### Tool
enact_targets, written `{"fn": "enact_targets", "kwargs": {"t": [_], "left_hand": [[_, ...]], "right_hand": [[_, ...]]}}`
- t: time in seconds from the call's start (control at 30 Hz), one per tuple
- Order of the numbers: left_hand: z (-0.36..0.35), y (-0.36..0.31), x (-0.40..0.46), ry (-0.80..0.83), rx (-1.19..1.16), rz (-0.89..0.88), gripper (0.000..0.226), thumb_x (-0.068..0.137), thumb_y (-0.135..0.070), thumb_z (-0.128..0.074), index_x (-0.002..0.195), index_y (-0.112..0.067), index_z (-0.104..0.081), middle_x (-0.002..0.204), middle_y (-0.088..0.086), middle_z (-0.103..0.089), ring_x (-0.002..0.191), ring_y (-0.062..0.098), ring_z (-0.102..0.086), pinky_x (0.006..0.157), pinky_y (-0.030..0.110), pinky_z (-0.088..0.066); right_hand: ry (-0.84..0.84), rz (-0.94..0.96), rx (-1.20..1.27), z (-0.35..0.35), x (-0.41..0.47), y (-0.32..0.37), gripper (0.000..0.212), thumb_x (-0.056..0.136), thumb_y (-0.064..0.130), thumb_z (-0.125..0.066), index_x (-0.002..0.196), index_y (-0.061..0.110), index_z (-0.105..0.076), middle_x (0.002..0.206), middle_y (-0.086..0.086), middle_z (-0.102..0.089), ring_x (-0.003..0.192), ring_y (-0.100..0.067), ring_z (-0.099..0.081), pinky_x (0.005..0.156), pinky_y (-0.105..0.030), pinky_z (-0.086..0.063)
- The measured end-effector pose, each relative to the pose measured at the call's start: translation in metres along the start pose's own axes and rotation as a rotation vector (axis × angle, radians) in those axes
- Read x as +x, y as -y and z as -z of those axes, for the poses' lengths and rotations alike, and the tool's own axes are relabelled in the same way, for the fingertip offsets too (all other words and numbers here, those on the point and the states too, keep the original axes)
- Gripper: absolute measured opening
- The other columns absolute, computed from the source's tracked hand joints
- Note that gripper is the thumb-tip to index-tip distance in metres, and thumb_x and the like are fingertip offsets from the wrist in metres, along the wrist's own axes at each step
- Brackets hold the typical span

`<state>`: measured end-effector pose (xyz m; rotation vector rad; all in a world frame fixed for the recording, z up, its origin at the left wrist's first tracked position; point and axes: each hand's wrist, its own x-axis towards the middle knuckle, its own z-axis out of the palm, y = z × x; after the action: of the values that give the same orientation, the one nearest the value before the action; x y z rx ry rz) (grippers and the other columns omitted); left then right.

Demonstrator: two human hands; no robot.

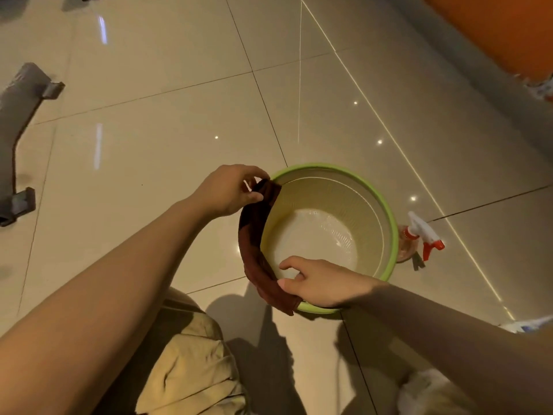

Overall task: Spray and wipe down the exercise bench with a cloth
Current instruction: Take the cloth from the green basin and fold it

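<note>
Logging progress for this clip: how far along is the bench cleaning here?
Done: nothing visibly; no bench surface shows. In hand: left hand and right hand hold the dark red cloth draped over the green basin rim. Left: the spray bottle stands untouched beside it.

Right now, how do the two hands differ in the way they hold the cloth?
The left hand pinches the dark red cloth at its far end, on the basin rim. The right hand holds its near end on that rim, fingers reaching inside the basin. Both keep the cloth draped along the rim.
</note>
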<state>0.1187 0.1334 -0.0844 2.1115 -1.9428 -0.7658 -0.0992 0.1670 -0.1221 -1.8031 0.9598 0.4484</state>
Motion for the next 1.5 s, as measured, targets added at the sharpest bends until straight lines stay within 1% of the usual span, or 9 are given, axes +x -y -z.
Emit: {"fn": "enact_targets", "kwargs": {"t": [0.13, 0.4, 0.6, 0.77, 0.9, 1.03, 1.13, 1.27, 1.5], "left_hand": [[-0.001, -0.003, 0.006, -0.048, 0.11, 0.006, 0.023, 0.087, -0.021, -0.07, 0.109, -0.02, -0.063, 0.101, 0.0, -0.06, 0.087, 0.019, -0.056, 0.073, 0.032, -0.044], [-0.001, -0.004, 0.006, -0.075, 0.201, -0.044, 0.015, 0.09, -0.022, -0.065, 0.104, -0.017, -0.062, 0.11, 0.0, -0.057, 0.102, 0.023, -0.058, 0.077, 0.038, -0.048], [0.019, -0.006, 0.0, -0.099, -0.132, 0.03, 0.015, 0.091, -0.005, -0.061, 0.091, -0.019, -0.056, 0.096, 0.0, -0.063, 0.101, 0.02, -0.06, 0.081, 0.027, -0.044], [0.035, -0.006, -0.008, -0.124, -0.209, 0.067, 0.015, 0.092, -0.011, -0.063, 0.098, -0.024, -0.058, 0.095, -0.001, -0.064, 0.091, 0.017, -0.061, 0.07, 0.017, -0.043], [0.039, -0.005, -0.01, -0.168, -0.184, 0.073, 0.01, 0.088, -0.023, -0.069, 0.09, -0.022, -0.059, 0.088, -0.005, -0.064, 0.092, 0.017, -0.063, 0.069, 0.017, -0.042], [0.042, -0.017, -0.016, -0.21, -0.291, 0.0, 0.015, 0.091, -0.017, -0.065, 0.086, -0.026, -0.054, 0.091, -0.009, -0.062, 0.094, 0.013, -0.062, 0.071, 0.02, -0.045], [0.043, -0.038, -0.027, -0.169, -0.324, -0.019, 0.021, 0.087, -0.013, -0.068, 0.081, -0.027, -0.055, 0.083, -0.006, -0.064, 0.083, 0.015, -0.063, 0.076, 0.028, -0.05], [0.056, -0.058, -0.074, -0.193, -0.622, 0.132, 0.02, 0.085, -0.011, -0.071, 0.085, -0.031, -0.067, 0.083, -0.011, -0.069, 0.081, 0.005, -0.065, 0.077, 0.017, -0.051], [0.189, -0.103, -0.166, -0.509, -0.868, 0.467, 0.032, 0.083, 0.004, -0.067, 0.082, -0.028, -0.071, 0.081, -0.016, -0.071, 0.08, 0.001, -0.066, 0.072, 0.008, -0.048]], "right_hand": [[0.005, -0.014, 0.03, 0.0, 0.003, 0.002, 0.04, 0.099, 0.046, -0.044, 0.134, 0.028, -0.049, 0.108, 0.004, -0.053, 0.098, -0.014, -0.05, 0.095, -0.03, -0.041], [-0.001, -0.046, 0.127, -0.001, 0.001, 0.0, 0.036, 0.1, 0.051, -0.039, 0.125, 0.028, -0.053, 0.103, 0.003, -0.058, 0.088, -0.015, -0.053, 0.084, -0.031, -0.044], [-0.136, -0.047, 0.231, -0.006, 0.008, -0.004, 0.01, 0.096, 0.032, -0.057, 0.105, 0.028, -0.053, 0.092, 0.008, -0.056, 0.084, -0.011, -0.055, 0.076, -0.025, -0.044], [-0.333, 0.023, 0.501, 0.01, 0.008, 0.0, 0.037, 0.082, 0.002, -0.071, 0.091, 0.034, -0.055, 0.091, 0.009, -0.05, 0.072, -0.011, -0.054, 0.069, -0.024, -0.046], [-0.464, 0.146, 0.507, 0.019, -0.003, 0.004, 0.049, 0.078, -0.003, -0.072, 0.088, 0.042, -0.056, 0.101, 0.01, -0.049, 0.085, -0.015, -0.056, 0.082, -0.035, -0.052], [-0.463, 0.178, 0.526, 0.019, -0.014, 0.001, 0.043, 0.077, 0.004, -0.075, 0.094, 0.041, -0.06, 0.108, 0.006, -0.059, 0.094, -0.02, -0.065, 0.087, -0.039, -0.055], [-0.445, 0.148, 0.666, 0.031, -0.025, 0.007, 0.035, 0.076, 0.002, -0.076, 0.09, 0.032, -0.065, 0.089, 0.001, -0.07, 0.091, -0.013, -0.068, 0.085, -0.025, -0.051], [-0.636, 0.107, 0.773, 0.064, -0.062, 0.05, 0.034, 0.077, -0.004, -0.072, 0.089, 0.027, -0.067, 0.081, 0.007, -0.074, 0.081, -0.006, -0.07, 0.073, -0.02, -0.053], [-0.606, 0.155, 0.615, 0.133, -0.13, 0.207, 0.031, 0.082, -0.001, -0.068, 0.085, 0.03, -0.067, 0.087, 0.008, -0.07, 0.085, -0.006, -0.066, 0.073, -0.019, -0.053]]}}
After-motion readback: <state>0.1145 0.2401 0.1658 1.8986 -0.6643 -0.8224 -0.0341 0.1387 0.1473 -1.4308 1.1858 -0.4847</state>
